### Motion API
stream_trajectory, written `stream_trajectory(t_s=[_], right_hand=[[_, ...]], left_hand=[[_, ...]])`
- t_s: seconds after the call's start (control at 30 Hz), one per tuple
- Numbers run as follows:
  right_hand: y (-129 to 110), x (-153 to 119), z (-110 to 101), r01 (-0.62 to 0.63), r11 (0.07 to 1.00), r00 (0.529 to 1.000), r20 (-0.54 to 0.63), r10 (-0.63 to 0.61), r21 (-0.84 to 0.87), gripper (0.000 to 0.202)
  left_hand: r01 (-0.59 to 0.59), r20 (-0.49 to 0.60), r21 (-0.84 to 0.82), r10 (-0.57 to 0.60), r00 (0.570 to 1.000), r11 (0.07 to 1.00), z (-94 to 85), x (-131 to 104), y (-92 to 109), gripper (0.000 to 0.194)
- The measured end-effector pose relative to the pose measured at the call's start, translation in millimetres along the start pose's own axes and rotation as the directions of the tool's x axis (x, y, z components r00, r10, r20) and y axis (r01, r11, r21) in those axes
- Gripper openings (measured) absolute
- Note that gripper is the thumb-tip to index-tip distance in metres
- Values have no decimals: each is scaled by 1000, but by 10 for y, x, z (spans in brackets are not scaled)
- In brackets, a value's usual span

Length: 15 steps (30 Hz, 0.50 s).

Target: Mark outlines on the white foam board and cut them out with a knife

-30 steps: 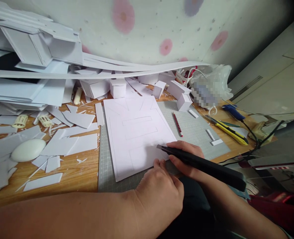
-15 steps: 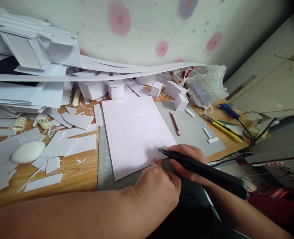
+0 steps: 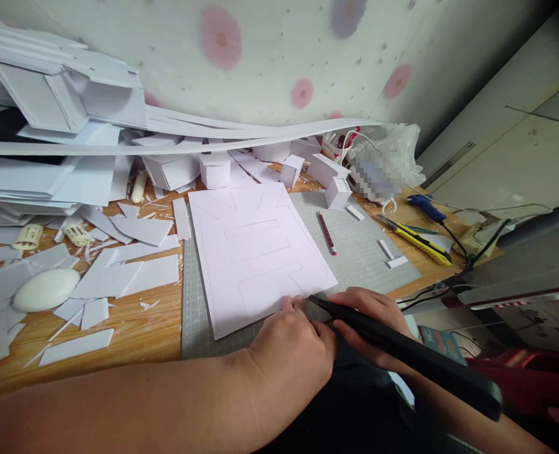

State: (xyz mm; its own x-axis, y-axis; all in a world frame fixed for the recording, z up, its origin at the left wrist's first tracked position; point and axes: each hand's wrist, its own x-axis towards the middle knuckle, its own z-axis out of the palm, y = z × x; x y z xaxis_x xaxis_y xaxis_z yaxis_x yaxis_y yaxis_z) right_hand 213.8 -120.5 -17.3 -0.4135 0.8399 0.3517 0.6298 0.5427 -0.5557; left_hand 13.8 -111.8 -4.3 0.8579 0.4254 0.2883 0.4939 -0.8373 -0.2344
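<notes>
A white foam board sheet (image 3: 255, 271) with thin drawn or scored outlines lies tilted on a grey cutting mat (image 3: 368, 246). My left hand (image 3: 298, 343) is closed, its curled fingers pressing on the sheet's near edge. Just to the right, my right hand (image 3: 378, 309) grips a long black utility knife (image 3: 416, 350). The knife's tip meets the near edge of the sheet, close to my left fingertips. From a notch-shaped outline, a slanting line runs down to that spot. A dark red pencil (image 3: 326, 232) lies on the mat, right of the sheet.
White offcuts (image 3: 149, 274) and a white egg-shaped object (image 3: 46, 290) cover the wooden table (image 3: 151, 337) at left. Small white boxes (image 3: 338, 192) stand behind. A yellow cutter (image 3: 423, 244) and blue glue gun (image 3: 425, 207) with cords lie right. Long white strips (image 3: 260, 139) span the back.
The knife tip has come down and toward me, from inside the sheet to its near edge, with my right hand following. A slanting line now shows behind it. The whole view has shifted slightly.
</notes>
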Motion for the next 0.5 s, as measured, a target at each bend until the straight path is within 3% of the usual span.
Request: stream_trajectory(t_s=[0.2,0.33,0.4,0.5], right_hand=[[30,-135,82,-47,999,988,-144,49,13,30],[115,-97,81,-176,970,914,-339,224,166,26],[133,14,74,-192,960,899,-355,256,205,27],[81,258,89,-165,978,932,-304,198,131,24]], left_hand=[[2,9,19,-2,1000,1000,34,-11,6,16],[-17,50,38,15,999,999,32,-4,15,21],[-22,40,35,21,999,999,34,-6,20,20],[-19,10,23,19,1000,1000,37,-12,26,21]])
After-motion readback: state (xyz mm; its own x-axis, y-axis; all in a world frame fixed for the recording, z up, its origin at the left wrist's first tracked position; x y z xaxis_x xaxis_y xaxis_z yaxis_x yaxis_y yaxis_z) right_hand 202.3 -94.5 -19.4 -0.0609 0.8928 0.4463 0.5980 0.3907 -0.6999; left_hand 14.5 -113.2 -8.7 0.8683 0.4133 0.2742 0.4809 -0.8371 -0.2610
